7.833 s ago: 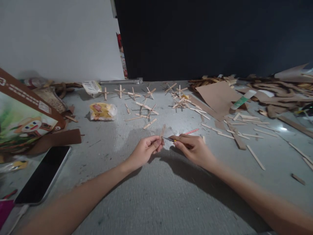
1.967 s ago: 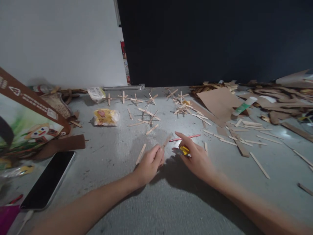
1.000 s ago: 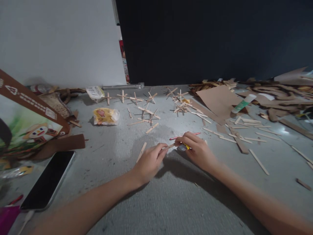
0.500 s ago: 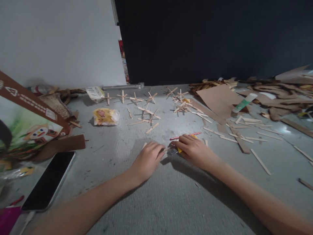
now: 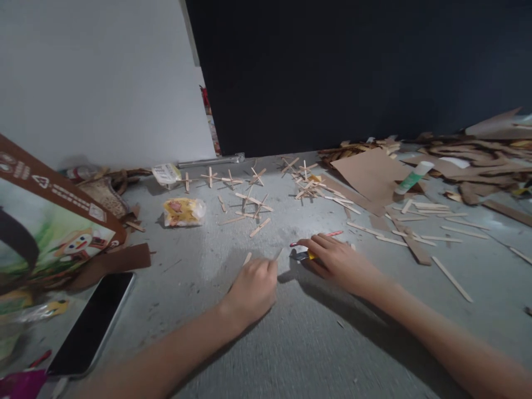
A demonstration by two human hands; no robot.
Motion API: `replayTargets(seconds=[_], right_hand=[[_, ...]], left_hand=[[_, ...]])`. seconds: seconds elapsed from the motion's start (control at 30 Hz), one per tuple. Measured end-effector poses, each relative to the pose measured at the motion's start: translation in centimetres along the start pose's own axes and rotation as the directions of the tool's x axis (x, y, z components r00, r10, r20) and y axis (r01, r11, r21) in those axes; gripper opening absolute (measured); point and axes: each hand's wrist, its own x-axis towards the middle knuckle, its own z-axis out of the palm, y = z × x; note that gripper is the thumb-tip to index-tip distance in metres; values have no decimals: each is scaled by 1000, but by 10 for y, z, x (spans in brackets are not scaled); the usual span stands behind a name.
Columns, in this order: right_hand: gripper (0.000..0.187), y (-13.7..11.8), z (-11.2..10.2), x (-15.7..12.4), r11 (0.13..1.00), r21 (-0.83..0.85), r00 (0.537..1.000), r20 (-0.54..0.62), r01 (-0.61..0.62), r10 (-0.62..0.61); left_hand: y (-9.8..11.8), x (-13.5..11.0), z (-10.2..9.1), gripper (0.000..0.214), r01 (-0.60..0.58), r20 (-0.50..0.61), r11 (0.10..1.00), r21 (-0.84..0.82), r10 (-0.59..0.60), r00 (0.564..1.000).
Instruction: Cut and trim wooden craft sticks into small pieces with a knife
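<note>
My left hand (image 5: 254, 285) is closed above the floor, fingers curled round a craft stick (image 5: 280, 253) whose thin end juts out beside the index finger. Another pale wooden end (image 5: 247, 258) shows just behind the knuckles; whether it is held cannot be made out. To the right, my right hand (image 5: 334, 256) is wrapped round a yellow utility knife (image 5: 311, 254), its grey front end pointing left toward my left hand. A red pencil (image 5: 334, 233) runs under or through the right fingers, both ends showing. A small gap separates the two hands.
Crossed-stick pieces (image 5: 210, 177) stand in a row at the back. Loose craft sticks (image 5: 452, 279), cardboard (image 5: 366, 177) and a glue stick (image 5: 414, 178) lie right. A yellow packet (image 5: 184, 212), a phone (image 5: 92, 324) and a printed bag (image 5: 62, 221) are left.
My left hand has drawn back from my right hand and turned, its fingers more tightly curled. The right hand still grips the knife. The camera view has shifted slightly.
</note>
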Motion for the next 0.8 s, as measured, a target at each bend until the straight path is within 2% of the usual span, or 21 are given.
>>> replayTargets(seconds=[0.1,0.17,0.3,0.33,0.37,0.43,0.5,0.57,0.67,0.8], right_hand=[[24,-3,-1,0,999,28,1000,-21,-21,22],[22,-4,-2,-2,999,26,999,-10,-31,31],[23,-5,-5,-7,997,-73,997,75,-6,12],[24,-7,-6,-8,995,-104,996,93,12,-2],[25,-8,-6,-9,991,-131,994,106,32,-18],[28,-10,-7,-10,983,-171,992,121,62,-41],[30,-11,-6,-12,983,-178,993,112,52,-32],[33,-8,-5,-13,987,-157,996,83,26,-13],[34,0,-6,-16,995,-100,999,52,-9,15],[26,5,-13,-16,999,-49,992,128,-13,19]], left_hand=[[6,1,-7,32,-2,63,999,51,-1,998],[9,2,-12,28,47,80,999,0,-47,996],[3,8,-23,29,230,52,936,-268,-224,973],[-2,10,-26,30,236,42,911,-337,-236,971],[-8,13,-28,30,200,0,909,-366,-215,977],[-21,16,-31,36,53,-58,936,-347,-77,995],[-31,19,-31,42,-33,-4,941,-338,34,999],[-36,20,-29,39,-89,57,939,-332,114,992],[-36,19,-24,28,-103,81,946,-306,134,988],[-32,17,-19,18,-65,28,961,-269,75,997]])
